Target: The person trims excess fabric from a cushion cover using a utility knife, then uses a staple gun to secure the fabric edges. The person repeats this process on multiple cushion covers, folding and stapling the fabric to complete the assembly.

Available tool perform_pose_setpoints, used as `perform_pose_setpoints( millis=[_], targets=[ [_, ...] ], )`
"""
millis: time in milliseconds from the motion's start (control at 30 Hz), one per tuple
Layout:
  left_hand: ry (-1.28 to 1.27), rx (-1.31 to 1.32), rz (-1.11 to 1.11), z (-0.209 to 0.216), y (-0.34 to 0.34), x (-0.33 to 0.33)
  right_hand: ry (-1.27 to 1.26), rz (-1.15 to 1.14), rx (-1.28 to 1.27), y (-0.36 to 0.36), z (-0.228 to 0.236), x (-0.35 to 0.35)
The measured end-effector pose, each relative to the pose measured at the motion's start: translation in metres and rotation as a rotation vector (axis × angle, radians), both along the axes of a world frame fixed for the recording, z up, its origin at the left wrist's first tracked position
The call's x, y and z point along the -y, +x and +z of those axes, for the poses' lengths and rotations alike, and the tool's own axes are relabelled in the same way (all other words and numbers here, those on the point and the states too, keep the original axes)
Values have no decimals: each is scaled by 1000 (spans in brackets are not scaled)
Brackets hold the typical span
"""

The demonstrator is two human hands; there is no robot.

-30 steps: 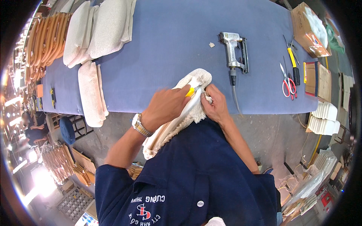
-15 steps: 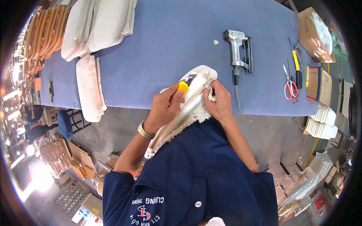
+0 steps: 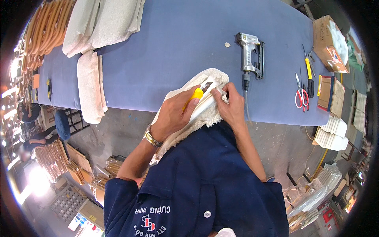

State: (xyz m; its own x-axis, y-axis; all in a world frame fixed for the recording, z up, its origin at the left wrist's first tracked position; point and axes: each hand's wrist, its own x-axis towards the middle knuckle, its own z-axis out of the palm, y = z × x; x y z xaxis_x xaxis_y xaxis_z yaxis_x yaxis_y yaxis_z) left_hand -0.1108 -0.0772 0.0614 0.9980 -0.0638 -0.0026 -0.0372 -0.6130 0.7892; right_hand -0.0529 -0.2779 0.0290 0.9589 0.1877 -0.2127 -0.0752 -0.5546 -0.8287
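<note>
My left hand [image 3: 173, 111], with a metal-banded watch at the wrist, is closed around a yellow utility knife [image 3: 198, 93]. The knife's metal end points at a padded piece covered in cream fabric [image 3: 215, 74], held against my front at the table's edge. Its frayed underside faces up, with a smooth pale strip running along its length. Opposite the knife, my right hand [image 3: 231, 103] pinches the loose fabric edge between thumb and fingers. Part of the padded piece is hidden under my left hand and forearm.
On the blue table [image 3: 177, 35] lie a staple gun [image 3: 248, 53] with its hose, red-handled scissors [image 3: 301, 96], a yellow-and-black tool [image 3: 308, 67] and folded cream fabric pieces [image 3: 90, 85]. A cardboard box [image 3: 325, 43] stands at the far right. Curved wooden parts [image 3: 49, 27] are stacked far left.
My left hand has shifted slightly right and turned over the pale strip with the knife. My right thumb has moved left, nearer the knife's tip, still pinching the fabric.
</note>
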Motion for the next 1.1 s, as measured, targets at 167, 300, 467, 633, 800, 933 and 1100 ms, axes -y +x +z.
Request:
perform_pose_setpoints(
  millis=[167, 300, 467, 633, 800, 933, 1100],
  targets=[
    [78, 80, -42, 5, 3, 4, 164, 68, 184, -2, -20, 6],
    [195, -69, -116, 18, 7, 6, 216, 105, 162, -1, -22, 13],
    [308, -121, -153, 25, 14, 9, 222, 138, 123, 2, -25, 16],
    [393, -78, -187, 28, 20, 14, 238, 147, 133, 3, -29, 17],
    [470, -85, -205, 28, 24, 18, 252, 146, 140, 4, -25, 14],
    [483, -151, -234, 32, 32, 20, 271, 142, 161, 3, -30, 15],
    [496, -155, -282, 29, 39, 19, 261, 149, 166, 5, -30, 15]
  ],
)
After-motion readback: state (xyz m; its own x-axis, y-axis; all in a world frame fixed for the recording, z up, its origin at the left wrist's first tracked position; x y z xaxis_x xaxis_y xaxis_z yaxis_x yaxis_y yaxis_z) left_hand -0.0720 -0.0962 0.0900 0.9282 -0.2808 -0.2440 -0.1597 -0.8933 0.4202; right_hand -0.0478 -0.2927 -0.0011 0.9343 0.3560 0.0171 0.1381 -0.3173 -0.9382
